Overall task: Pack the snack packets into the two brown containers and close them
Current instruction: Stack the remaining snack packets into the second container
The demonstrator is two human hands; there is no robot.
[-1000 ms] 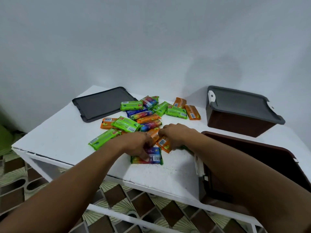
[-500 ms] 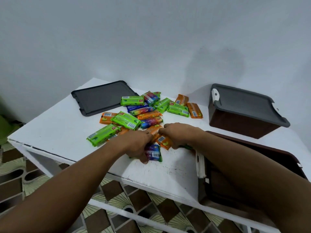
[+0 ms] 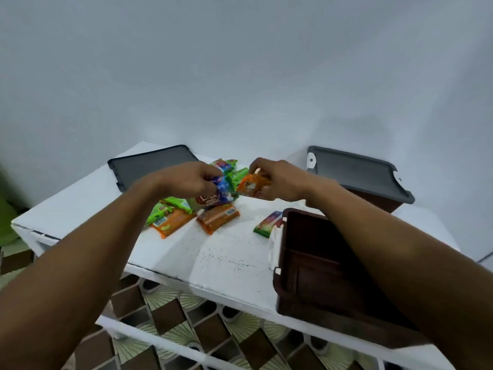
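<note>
Far left: loose grey lid (image 3: 152,162) lies flat on the back-left corner of the white table (image 3: 80,206). Left hand (image 3: 192,180) is raised over the packet pile, fingers curled tight round a small bunch of packets with the blue packet (image 3: 223,190) outermost and a brownish one under it. Count in the grip is unclear because of motion blur. Under that hand on the table, green packets (image 3: 170,206) lie partly over the left orange packet (image 3: 173,222), and the middle orange packet (image 3: 217,216) lies flat just to its right. More packets (image 3: 226,164) peek out behind, between the two hands. Right hand (image 3: 280,180) is raised too, just beside the left hand, gripping the held orange packet (image 3: 250,186) clear of the table. Further right, a multicolour packet (image 3: 268,224) lies alone on the table just beside the left wall of the open brown container (image 3: 301,228). That container sits at the near-right table edge, lid off, with a white latch (image 3: 274,244) on its left side, and the right forearm crosses above it. Back right is the closed brown container (image 3: 378,202), with the fitted grey lid (image 3: 357,172) on top, well apart from the pile. Patterned floor tiles (image 3: 186,324) show below the table.
</note>
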